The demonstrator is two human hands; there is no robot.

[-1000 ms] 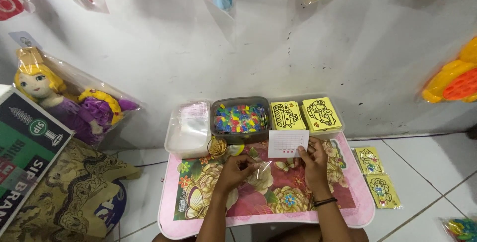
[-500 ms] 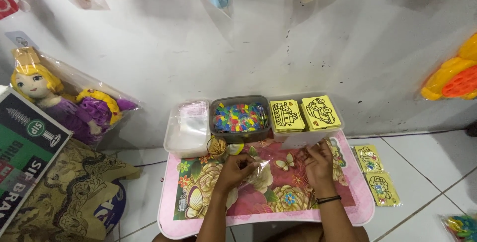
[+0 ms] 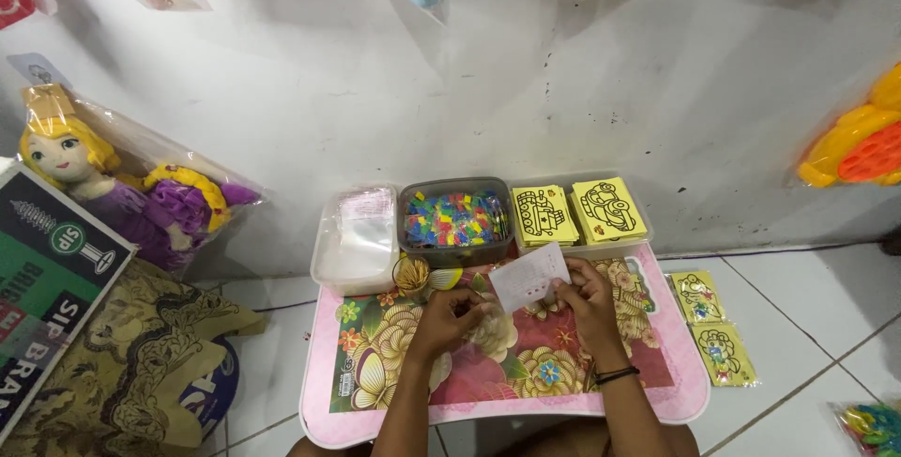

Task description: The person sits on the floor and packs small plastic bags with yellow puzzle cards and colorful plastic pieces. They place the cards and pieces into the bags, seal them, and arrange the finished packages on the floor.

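Observation:
My right hand (image 3: 588, 303) and my left hand (image 3: 449, 319) are over a small pink table with a floral top (image 3: 526, 387). Between them they hold up a small white card (image 3: 528, 276), tilted, with the right hand on its right edge and the left fingers at its lower left corner. Just beyond the card stand a grey tub of small coloured pieces (image 3: 453, 220) and two stacks of yellow picture cards (image 3: 577, 212).
A clear tub of plastic sleeves (image 3: 360, 236) sits at the table's far left. A bagged doll (image 3: 122, 190) and a printed box (image 3: 52, 279) lie at left. More yellow cards (image 3: 710, 326) lie on the floor tiles at right. Packaged toys hang on the wall.
The white card was held up a second ago, dropped down to the table half a second ago, and is raised again between both hands now.

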